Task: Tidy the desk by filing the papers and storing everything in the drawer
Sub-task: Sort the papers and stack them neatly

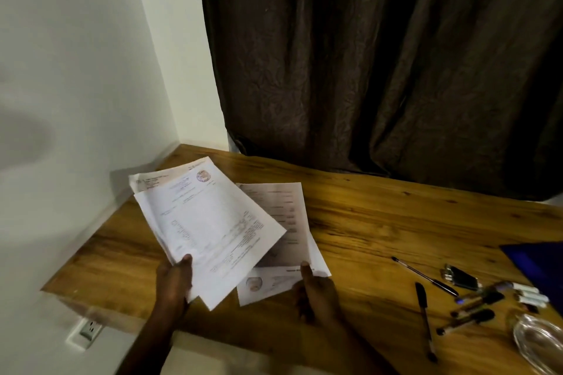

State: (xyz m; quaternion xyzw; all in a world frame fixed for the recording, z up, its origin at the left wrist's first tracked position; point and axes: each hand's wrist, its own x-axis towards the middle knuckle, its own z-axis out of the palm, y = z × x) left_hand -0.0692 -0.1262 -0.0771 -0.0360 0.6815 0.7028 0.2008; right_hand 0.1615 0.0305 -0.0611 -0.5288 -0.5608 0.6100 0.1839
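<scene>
Over the left part of the wooden desk (pixel 380 222) I hold printed papers in both hands. My left hand (pixel 175 280) grips the near edge of a fanned stack of white sheets (pixel 207 222), thumb on top. My right hand (pixel 315 292) pinches the near corner of other sheets (pixel 283 216) that lie partly under the stack and tilt to the right. One sheet with a round stamp (pixel 265 283) sticks out between my hands. No drawer is visible.
To the right lie two black pens (pixel 425 316) (pixel 423 275), several markers (pixel 478 301), a small dark device (pixel 461 277), a clear glass dish (pixel 539 344) and a blue folder (pixel 539 265). A dark curtain (pixel 380 70) hangs behind the desk, a white wall on the left, a wall socket (pixel 86 330) below.
</scene>
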